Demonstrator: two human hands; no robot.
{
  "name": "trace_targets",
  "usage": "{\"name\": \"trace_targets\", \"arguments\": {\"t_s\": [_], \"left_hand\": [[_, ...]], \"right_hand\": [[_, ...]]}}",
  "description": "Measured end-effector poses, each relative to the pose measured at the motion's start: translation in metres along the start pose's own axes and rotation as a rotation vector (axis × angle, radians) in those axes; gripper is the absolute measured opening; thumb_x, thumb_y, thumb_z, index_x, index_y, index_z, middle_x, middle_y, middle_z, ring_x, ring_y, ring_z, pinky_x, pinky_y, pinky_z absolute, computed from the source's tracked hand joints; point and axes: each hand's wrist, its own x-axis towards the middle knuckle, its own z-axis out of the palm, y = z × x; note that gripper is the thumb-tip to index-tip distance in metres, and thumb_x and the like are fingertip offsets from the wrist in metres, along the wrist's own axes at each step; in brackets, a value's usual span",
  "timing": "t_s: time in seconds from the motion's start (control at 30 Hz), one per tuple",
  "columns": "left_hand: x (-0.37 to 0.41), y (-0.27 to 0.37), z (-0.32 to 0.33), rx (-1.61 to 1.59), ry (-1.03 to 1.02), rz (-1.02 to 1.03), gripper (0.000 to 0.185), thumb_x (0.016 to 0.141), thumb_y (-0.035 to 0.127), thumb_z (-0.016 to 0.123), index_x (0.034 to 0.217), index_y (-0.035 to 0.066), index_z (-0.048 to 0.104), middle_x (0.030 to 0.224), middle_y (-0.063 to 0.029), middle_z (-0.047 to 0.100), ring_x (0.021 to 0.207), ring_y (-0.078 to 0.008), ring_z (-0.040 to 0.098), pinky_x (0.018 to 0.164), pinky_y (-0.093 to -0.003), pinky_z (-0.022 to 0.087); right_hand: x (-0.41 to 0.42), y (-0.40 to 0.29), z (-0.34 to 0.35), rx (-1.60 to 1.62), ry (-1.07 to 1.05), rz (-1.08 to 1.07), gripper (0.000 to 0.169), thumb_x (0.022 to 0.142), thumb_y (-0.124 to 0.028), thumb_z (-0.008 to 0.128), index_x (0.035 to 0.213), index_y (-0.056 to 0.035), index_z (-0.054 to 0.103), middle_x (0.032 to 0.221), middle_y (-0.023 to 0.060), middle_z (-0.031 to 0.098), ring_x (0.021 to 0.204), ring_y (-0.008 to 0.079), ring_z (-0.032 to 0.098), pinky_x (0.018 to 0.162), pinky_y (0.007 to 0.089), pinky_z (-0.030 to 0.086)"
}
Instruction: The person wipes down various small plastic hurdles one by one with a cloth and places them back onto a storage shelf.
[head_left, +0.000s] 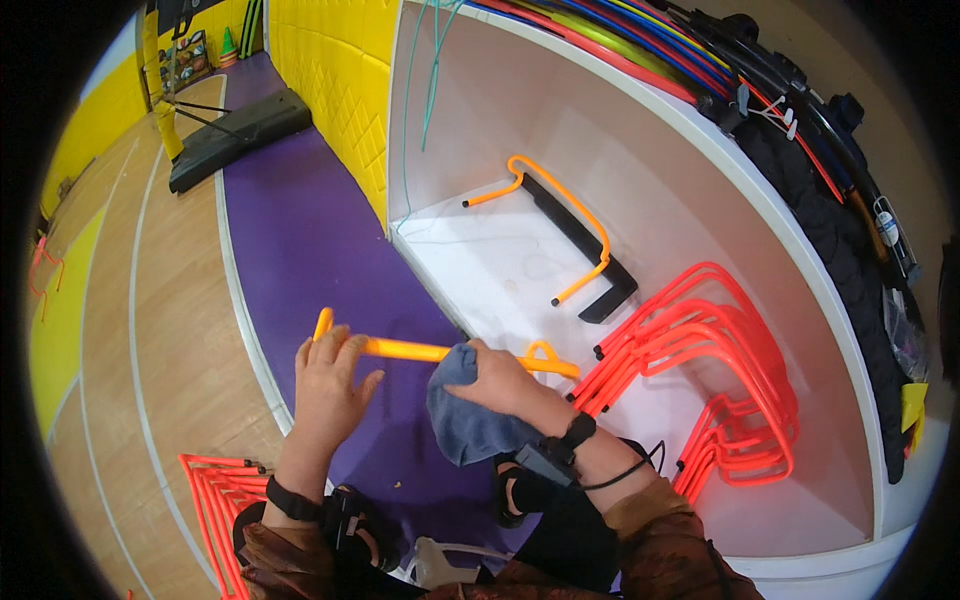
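Observation:
An orange training hurdle (409, 350) is held up crosswise in front of me, above the purple floor. Around its left end curls my left hand (330, 386). My right hand (499, 379) grips the bar farther right, with a blue-grey cloth (457, 412) wrapped between palm and bar and hanging below. The hurdle's right end reaches over the edge of a white cubby shelf (450, 270). Inside that shelf stands another orange hurdle (577, 199), beside a black angled piece (577, 240). Several nested red hurdles (697, 330) fill the shelf's near part.
More red hurdles (214, 502) stand at my lower left. A black basketball stand base (240, 135) rests on the floor by the yellow padded wall (337, 82). Coloured hoops (600, 37) and black gear lie on the shelf top. A teal cord (429, 97) hangs down.

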Motion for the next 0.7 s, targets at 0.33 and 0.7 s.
{"name": "trace_targets", "arguments": {"t_s": [0.33,0.7], "left_hand": [[-0.012,-0.022,0.004,-0.023,-0.058,-0.157,0.038,0.074,0.012,0.072,0.108,0.003,0.058,0.115,-0.0175,0.057,0.102,-0.035,0.057,0.088,-0.0432,0.044],[-0.009,-0.032,0.033,-0.041,-0.324,-0.21,0.031,0.074,0.013,0.071,0.101,0.003,0.06,0.096,-0.0139,0.064,0.086,-0.0327,0.061,0.079,-0.042,0.046]], "right_hand": [[0.059,0.08,-0.048,0.231,0.265,0.182,0.059,0.073,-0.035,0.076,0.113,0.0045,0.059,0.109,0.0204,0.064,0.102,0.0277,0.062,0.089,0.0322,0.047],[0.174,0.241,-0.108,0.272,0.582,0.245,0.045,0.075,-0.024,0.076,0.109,0.0013,0.062,0.101,0.0117,0.068,0.091,0.0191,0.064,0.08,0.0301,0.05]]}}
